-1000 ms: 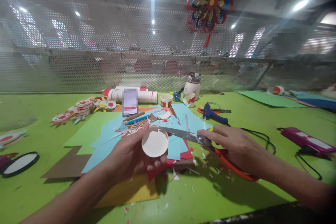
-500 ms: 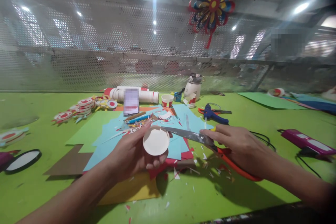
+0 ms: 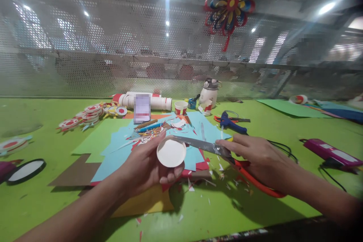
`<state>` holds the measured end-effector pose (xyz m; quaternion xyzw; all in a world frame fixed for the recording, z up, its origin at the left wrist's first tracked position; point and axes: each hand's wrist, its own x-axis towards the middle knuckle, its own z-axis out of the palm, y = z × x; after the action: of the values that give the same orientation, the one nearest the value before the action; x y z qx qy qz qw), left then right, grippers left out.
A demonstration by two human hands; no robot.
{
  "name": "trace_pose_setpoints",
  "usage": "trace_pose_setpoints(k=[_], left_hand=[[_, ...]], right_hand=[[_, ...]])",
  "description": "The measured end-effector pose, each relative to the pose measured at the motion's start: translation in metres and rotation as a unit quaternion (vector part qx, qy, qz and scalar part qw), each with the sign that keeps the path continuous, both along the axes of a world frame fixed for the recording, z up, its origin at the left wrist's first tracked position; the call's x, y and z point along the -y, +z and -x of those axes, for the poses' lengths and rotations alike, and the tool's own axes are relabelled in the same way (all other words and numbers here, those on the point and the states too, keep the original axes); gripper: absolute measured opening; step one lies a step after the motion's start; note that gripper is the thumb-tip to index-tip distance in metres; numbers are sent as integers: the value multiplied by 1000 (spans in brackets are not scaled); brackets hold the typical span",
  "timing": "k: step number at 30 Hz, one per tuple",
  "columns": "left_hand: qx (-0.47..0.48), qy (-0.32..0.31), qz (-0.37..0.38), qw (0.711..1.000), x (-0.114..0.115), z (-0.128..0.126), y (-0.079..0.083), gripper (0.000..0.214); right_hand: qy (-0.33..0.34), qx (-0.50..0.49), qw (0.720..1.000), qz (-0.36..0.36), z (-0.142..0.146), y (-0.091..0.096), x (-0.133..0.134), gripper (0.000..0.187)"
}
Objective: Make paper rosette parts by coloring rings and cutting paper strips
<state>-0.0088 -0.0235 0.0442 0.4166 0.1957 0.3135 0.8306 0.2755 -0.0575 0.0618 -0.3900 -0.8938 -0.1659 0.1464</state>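
My left hand (image 3: 147,166) is wrapped round a small white paper cup (image 3: 171,153), its round bottom facing me. My right hand (image 3: 256,157) grips orange-handled scissors (image 3: 204,146), and their long grey blades reach left to the cup's upper rim. Both hands hover just above a heap of coloured paper sheets (image 3: 113,147) in blue, green, red, yellow and brown on the green table (image 3: 51,196). Small paper snips (image 3: 218,179) lie scattered under the scissors.
At the back lie a stack of paper cups (image 3: 159,103), a single red-and-white cup (image 3: 180,107), a white bottle (image 3: 208,92), a blue glue gun (image 3: 231,123) and red-and-white paper discs (image 3: 90,113). A pink device (image 3: 330,151) with a black cable lies right, and a black-rimmed oval (image 3: 25,170) left.
The cup and the scissors have shifted slightly to the right and up in view; the grip of both hands is unchanged.
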Motion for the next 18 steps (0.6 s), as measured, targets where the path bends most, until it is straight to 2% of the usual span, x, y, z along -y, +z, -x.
trace_pose_setpoints(k=[4, 12, 18], left_hand=[[1, -2, 6, 1000, 1, -1, 1, 52], [24, 3, 10, 1000, 2, -3, 2, 43], [7, 15, 14, 1000, 1, -2, 3, 49]], right_hand=[[-6, 1, 1000, 8, 0, -1, -1, 48], [-21, 0, 1000, 22, 2, -4, 0, 49], [-30, -8, 999, 33, 6, -3, 2, 47]])
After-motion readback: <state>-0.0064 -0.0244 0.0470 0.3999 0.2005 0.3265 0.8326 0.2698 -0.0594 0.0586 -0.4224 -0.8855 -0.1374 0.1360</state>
